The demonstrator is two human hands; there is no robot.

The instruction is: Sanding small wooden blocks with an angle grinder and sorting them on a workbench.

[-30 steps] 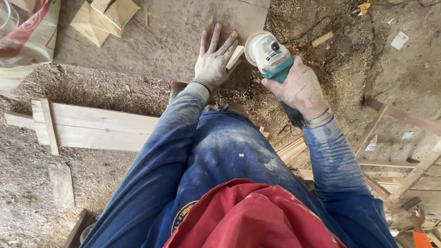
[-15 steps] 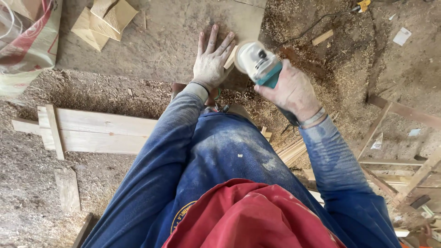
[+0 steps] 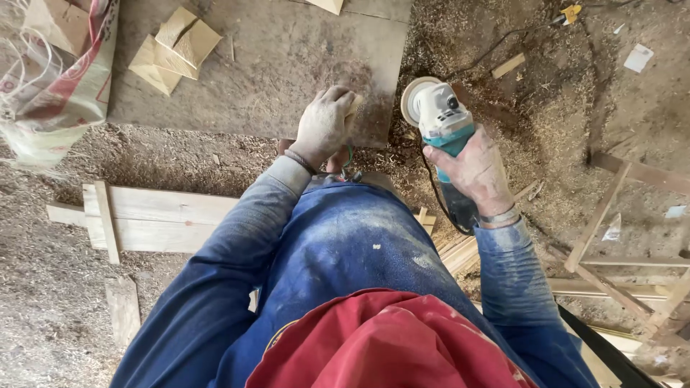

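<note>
Gripping a small wood block [image 3: 351,106], the left hand [image 3: 323,123] sits beside the right hand [image 3: 474,169] clutching the grinder [image 3: 440,115].

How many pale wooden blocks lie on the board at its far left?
3, as far as shows: pale wooden blocks stacked overlapping at the far-left part of the board; more may lie hidden beneath them.

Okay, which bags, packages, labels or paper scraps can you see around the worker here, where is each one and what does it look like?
Woven sack: top left on the ground beside the board, slumped, off-white with red and green printing.
White paper scrap: top right on the dirt, small and roughly square.
Pale scrap: right edge beside the wooden frame, small and whitish.
Round patch: on the person's blue clothing, bottom centre, yellow-edged and partly hidden.
No screens or signs.
</note>
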